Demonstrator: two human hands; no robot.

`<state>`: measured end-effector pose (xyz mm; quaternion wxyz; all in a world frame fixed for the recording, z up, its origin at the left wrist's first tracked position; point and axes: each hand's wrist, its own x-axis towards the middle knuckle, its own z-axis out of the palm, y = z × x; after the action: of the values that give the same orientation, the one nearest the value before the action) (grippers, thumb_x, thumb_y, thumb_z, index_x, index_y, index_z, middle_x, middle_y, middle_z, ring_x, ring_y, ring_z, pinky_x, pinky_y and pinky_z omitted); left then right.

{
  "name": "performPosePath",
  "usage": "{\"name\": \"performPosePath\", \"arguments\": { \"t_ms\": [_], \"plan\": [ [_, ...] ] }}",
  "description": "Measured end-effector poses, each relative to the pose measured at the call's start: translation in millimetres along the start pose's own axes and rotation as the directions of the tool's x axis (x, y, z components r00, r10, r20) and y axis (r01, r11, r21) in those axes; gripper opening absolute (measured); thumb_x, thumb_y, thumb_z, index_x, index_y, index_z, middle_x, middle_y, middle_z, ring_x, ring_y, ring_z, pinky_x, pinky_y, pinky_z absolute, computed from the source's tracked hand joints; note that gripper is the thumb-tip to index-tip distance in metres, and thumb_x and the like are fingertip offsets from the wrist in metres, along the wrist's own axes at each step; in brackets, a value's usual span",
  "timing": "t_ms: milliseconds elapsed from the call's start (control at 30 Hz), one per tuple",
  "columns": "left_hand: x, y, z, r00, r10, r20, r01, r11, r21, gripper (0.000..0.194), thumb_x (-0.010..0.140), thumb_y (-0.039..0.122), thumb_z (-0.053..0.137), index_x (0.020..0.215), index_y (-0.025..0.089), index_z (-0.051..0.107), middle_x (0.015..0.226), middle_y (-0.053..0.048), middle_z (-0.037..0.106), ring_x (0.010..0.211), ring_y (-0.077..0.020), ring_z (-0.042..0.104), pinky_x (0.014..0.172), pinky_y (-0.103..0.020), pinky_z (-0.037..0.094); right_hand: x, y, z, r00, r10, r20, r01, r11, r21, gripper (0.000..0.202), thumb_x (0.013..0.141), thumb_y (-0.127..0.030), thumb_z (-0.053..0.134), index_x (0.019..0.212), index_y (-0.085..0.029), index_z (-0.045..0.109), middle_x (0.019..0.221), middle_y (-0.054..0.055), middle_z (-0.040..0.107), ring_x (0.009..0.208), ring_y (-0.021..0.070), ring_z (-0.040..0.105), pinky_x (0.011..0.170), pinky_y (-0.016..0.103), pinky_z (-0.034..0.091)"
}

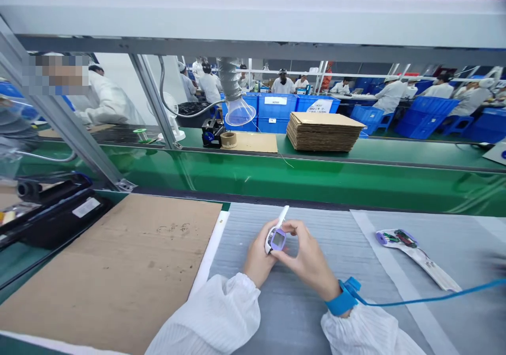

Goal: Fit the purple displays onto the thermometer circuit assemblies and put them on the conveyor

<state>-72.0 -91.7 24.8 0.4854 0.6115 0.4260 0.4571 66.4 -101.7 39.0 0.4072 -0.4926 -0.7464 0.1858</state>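
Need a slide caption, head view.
Left hand and right hand hold a white-and-purple device over gray matting; a second device lies to the right.

Bright, cool, diffuse light falls from above, leaving the underside of the white crossbeam (253, 20) dark. Streaky reflections gloss the green panel (316, 186). Blur smears the ribbed hose (16, 119) at far left and a dark shape (499, 260) at far right; wide-angle stretching skews the edges, and pixelation covers a co-worker's head (59, 73).
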Motion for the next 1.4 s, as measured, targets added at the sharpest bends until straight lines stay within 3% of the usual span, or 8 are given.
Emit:
{"name": "performPosePath", "arguments": {
  "t_ms": [367,567,700,867,967,1100,1200,1400],
  "plan": [
    [-3.7,-5.9,1.3,0.999,0.033,-0.018,-0.029,0.983,0.183,0.050,0.072,0.009,0.054,0.119,0.023,0.044,0.108,-0.003,0.059,0.094,-0.0189,0.058,0.084,-0.031,0.045,0.3,-9.2,-0.3,0.996,0.076,0.048,-0.074,0.997,-0.034,0.055,0.073,-0.022,0.068,0.119,-0.025,0.037,0.105,0.003,0.059,0.100,0.0223,0.054,0.084,0.038,0.044],
    [-3.6,-3.4,0.1,0.992,0.122,-0.042,-0.091,0.892,0.443,0.046,0.076,0.029,0.062,0.118,0.022,0.044,0.111,-0.006,0.059,0.099,-0.0225,0.056,0.082,-0.034,0.044,-1.2,-13.7,-1.7,0.998,0.039,0.057,-0.032,0.992,-0.124,0.067,0.074,-0.022,0.068,0.129,-0.027,0.030,0.106,0.003,0.061,0.101,0.0237,0.055,0.086,0.040,0.043],
    [-3.3,-2.9,-1.8,0.990,0.138,-0.008,-0.112,0.832,0.544,0.039,0.079,0.032,0.056,0.116,0.023,0.047,0.104,-0.005,0.063,0.092,-0.0232,0.060,0.075,-0.034,0.046,-4.2,-15.3,2.0,0.998,0.049,0.035,-0.044,0.992,-0.119,0.068,0.075,-0.021,0.067,0.131,-0.027,0.028,0.101,0.003,0.063,0.097,0.0238,0.057,0.084,0.040,0.044],
    [-4.1,2.0,-3.1,0.973,0.229,0.010,-0.210,0.874,0.439,0.028,0.081,0.031,0.054,0.108,0.021,0.053,0.105,-0.006,0.062,0.096,-0.0213,0.058,0.079,-0.029,0.044,-2.0,-10.1,-4.2,0.999,0.001,-0.046,-0.006,0.994,-0.108,0.061,0.074,-0.035,0.067,0.126,-0.023,0.037,0.102,0.007,0.060,0.098,0.0260,0.055,0.085,0.043,0.041],
    [-6.6,6.0,-3.8,0.981,0.190,0.036,-0.192,0.938,0.288,0.024,0.081,0.034,0.054,0.098,0.018,0.055,0.087,-0.005,0.064,0.074,-0.0175,0.061,0.068,-0.026,0.045,3.5,-1.7,-20.5,0.986,-0.144,0.083,0.151,0.985,-0.086,0.051,0.074,-0.046,0.064,0.117,-0.024,0.048,0.110,0.008,0.058,0.110,0.0270,0.048,0.095,0.046,0.033],
    [-10.4,9.6,-6.6,0.983,0.100,0.152,-0.116,0.988,0.100,0.026,0.082,0.039,0.051,0.091,0.015,0.054,0.061,0.000,0.056,0.048,-0.0122,0.054,0.051,-0.022,0.042,7.7,5.4,-37.0,0.945,-0.215,0.246,0.213,0.976,0.033,0.033,0.082,-0.044,0.055,0.108,-0.025,0.056,0.098,0.004,0.064,0.093,0.0197,0.057,0.093,0.041,0.035],
    [-11.8,11.1,-8.9,0.969,0.140,0.201,-0.168,0.977,0.128,0.026,0.081,0.039,0.052,0.089,0.015,0.055,0.057,0.001,0.054,0.052,-0.0132,0.054,0.054,-0.023,0.041,7.1,3.7,-40.6,0.946,-0.188,0.265,0.177,0.982,0.066,0.027,0.083,-0.043,0.053,0.101,-0.024,0.061,0.088,0.003,0.066,0.081,0.0175,0.058,0.079,0.033,0.041],
    [-13.0,13.3,-10.2,0.957,0.202,0.209,-0.248,0.942,0.227,0.023,0.082,0.038,0.052,0.083,0.015,0.055,0.058,0.000,0.054,0.056,-0.0134,0.053,0.058,-0.024,0.039,4.5,-0.9,-40.8,0.953,-0.160,0.259,0.134,0.984,0.118,0.024,0.082,-0.044,0.053,0.092,-0.025,0.063,0.078,-0.001,0.064,0.075,0.0145,0.057,0.075,0.029,0.039]
  ]
}}
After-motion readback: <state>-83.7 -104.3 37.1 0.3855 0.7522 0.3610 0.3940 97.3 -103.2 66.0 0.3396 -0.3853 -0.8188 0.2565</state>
